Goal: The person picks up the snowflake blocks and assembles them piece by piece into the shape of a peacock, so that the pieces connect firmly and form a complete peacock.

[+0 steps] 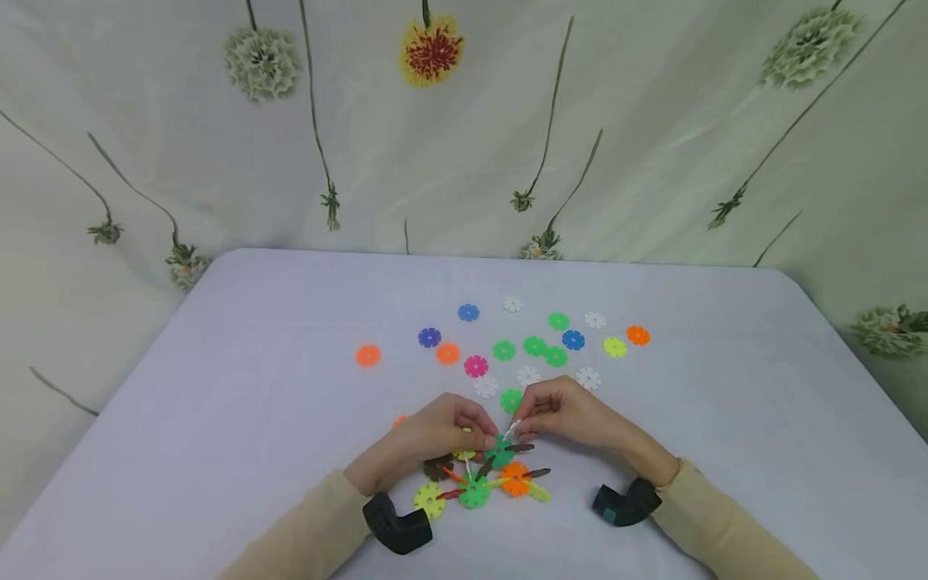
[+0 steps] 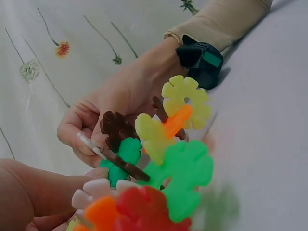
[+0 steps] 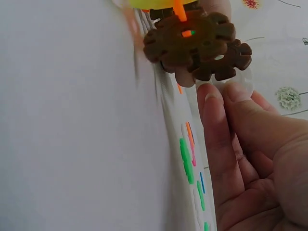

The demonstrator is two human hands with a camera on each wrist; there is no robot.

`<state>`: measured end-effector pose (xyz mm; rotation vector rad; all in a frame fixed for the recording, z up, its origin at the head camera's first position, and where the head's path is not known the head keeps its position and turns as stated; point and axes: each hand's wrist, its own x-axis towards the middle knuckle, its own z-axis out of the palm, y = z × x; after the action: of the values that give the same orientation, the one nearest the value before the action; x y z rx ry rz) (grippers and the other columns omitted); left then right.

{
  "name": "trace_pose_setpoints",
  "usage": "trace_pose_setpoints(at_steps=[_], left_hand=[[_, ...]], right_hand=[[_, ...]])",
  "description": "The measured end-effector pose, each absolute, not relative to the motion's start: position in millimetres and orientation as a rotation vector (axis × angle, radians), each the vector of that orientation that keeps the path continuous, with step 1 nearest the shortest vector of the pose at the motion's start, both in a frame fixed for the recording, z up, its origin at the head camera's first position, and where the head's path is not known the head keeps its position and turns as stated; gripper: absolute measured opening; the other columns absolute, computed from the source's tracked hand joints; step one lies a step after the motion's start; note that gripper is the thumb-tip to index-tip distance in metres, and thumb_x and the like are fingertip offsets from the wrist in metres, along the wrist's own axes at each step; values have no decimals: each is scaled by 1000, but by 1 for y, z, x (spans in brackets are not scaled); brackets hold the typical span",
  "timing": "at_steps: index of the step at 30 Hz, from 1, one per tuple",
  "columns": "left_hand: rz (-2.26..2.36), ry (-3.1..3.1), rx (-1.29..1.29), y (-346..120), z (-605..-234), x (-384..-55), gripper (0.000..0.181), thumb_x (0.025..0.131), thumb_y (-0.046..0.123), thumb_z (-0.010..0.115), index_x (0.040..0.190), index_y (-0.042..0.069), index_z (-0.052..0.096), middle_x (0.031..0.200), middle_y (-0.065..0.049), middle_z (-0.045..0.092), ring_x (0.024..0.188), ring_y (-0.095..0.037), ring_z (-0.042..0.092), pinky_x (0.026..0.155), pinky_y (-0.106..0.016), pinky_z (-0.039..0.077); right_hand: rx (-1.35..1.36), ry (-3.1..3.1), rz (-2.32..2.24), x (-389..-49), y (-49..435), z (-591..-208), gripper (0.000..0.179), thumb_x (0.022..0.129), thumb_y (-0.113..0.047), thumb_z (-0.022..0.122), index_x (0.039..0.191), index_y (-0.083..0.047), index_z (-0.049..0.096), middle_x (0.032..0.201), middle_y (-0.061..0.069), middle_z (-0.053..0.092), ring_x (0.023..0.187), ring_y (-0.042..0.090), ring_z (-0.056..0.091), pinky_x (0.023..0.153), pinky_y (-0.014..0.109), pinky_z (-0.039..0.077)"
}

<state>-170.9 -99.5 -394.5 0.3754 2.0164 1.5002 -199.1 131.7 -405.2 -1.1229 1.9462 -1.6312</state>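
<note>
Near the front of the table, my left hand [image 1: 438,427] pinches a green notched flower disc [image 1: 500,453]. This disc belongs to a joined cluster of plastic discs, with an orange disc [image 1: 516,479], a yellow disc [image 1: 429,500] and brown discs [image 3: 190,38] slotted at angles. My right hand [image 1: 565,411] pinches a white disc [image 1: 511,429] between thumb and fingers, at the upper edge of that green disc. From the left wrist, the white disc [image 2: 91,144] appears edge-on beside the teal-green one [image 2: 121,161]. Whether its slot is engaged, I cannot tell.
Loose discs lie flat beyond the hands, among them a pink disc [image 1: 475,366], a blue disc [image 1: 573,340] and several green and white ones. An orange disc [image 1: 368,355] lies apart at left. A floral cloth [image 1: 449,145] hangs behind the white table [image 1: 217,403].
</note>
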Motion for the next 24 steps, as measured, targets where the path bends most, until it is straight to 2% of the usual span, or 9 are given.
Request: trace_pose_setpoints(at_steps=[10, 16, 21, 24], left_hand=[[1473, 2032, 357, -100, -394, -169, 6, 84, 7, 68, 85, 0, 68, 66, -4, 63, 58, -13, 53, 55, -24, 40], [1486, 2025, 365, -102, -394, -169, 7, 84, 7, 69, 85, 0, 68, 68, -4, 64, 60, -13, 53, 57, -25, 41], [1487, 2004, 362, -102, -394, -168, 7, 84, 7, 68, 85, 0, 68, 66, -4, 62, 59, -14, 52, 56, -25, 41], [1489, 1975, 355, -102, -393, -168, 7, 83, 6, 70, 84, 0, 69, 69, -3, 63, 59, -13, 51, 56, -24, 40]], right_hand=[[-1178, 1954, -1567, -195, 127, -399, 5, 83, 6, 66, 83, 1, 67, 77, 9, 66, 67, 20, 63, 62, 31, 53], [-1150, 2016, -1513, -193, 123, -397, 5, 83, 4, 67, 81, -1, 67, 73, 6, 66, 63, 19, 61, 60, 28, 51], [-1040, 2001, -1560, -188, 120, -396, 6, 82, 3, 68, 78, 0, 64, 68, 7, 64, 59, 22, 61, 58, 30, 53], [-1068, 1972, -1570, -187, 120, -395, 7, 81, 4, 69, 77, 1, 65, 68, 7, 64, 59, 22, 61, 58, 32, 53]])
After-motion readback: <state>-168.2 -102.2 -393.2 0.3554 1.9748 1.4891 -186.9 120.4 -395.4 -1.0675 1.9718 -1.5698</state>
